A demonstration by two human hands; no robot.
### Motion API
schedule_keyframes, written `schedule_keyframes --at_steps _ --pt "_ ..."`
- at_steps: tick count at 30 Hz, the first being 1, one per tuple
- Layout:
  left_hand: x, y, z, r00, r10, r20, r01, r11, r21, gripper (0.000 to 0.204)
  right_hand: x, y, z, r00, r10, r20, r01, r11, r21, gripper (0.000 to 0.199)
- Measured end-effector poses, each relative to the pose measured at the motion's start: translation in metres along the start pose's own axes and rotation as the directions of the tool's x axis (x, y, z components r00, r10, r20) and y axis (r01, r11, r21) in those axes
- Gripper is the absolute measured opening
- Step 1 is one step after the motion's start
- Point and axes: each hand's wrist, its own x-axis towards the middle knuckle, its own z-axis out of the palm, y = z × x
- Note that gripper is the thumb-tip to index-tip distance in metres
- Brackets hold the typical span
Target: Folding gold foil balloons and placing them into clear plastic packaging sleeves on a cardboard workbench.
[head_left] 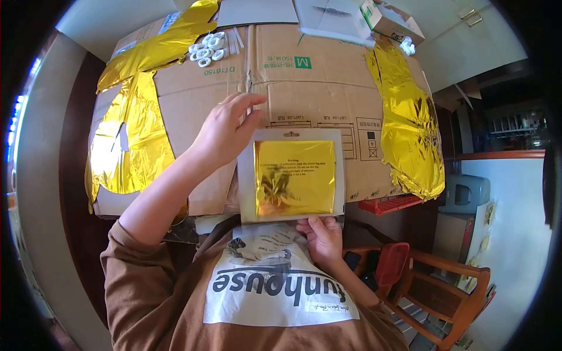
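Note:
A flat clear plastic packet (250, 175) with a hang hole at its top and a square of folded gold foil (298, 193) inside stands in front of my chest. My right hand (324, 238) pinches its lower edge, thumb on the near face. Left of the packet's upper corner, my left hand (229, 126) hovers over the cardboard with bent fingers, thumb and forefinger apart and nothing seen between them. Larger gold foil pieces lie flat on the cardboard, one at the left (137, 134) and one at the right (410, 123).
Flattened brown cardboard (328, 93) covers the table. White rings (208, 50) and thin clear straws (235, 40) lie at its far left. A small white-green box (389, 23) sits at the far right. A wooden chair (442, 292) and a grey-blue stool (465, 193) stand to the right.

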Motion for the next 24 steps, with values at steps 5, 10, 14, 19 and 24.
schedule_keyframes --at_steps 5,10,14,19,24 --pt "-0.072 0.024 -0.007 0.923 0.377 0.078 -0.384 0.917 0.106 0.049 0.011 -0.007 -0.005 0.996 -0.01 0.089 0.017 0.997 -0.075 0.021" --pt "-0.118 0.01 0.02 0.863 0.474 0.174 -0.496 0.86 0.119 0.063 0.006 -0.041 0.003 0.985 0.042 0.17 0.01 0.955 -0.296 0.023" --pt "-0.114 0.008 0.026 0.88 0.466 0.088 -0.473 0.876 0.091 0.053 0.006 -0.062 -0.015 0.989 0.048 0.138 0.012 0.914 -0.405 0.023" --pt "-0.115 0.01 0.029 0.871 0.483 0.086 -0.49 0.851 0.189 0.049 0.013 -0.076 -0.011 1.0 -0.002 -0.001 0.001 0.759 -0.651 0.032" --pt "-0.117 0.021 0.031 0.869 0.484 0.098 -0.493 0.834 0.249 0.044 0.002 -0.089 -0.015 0.883 -0.455 0.118 0.171 0.076 -0.982 0.033"
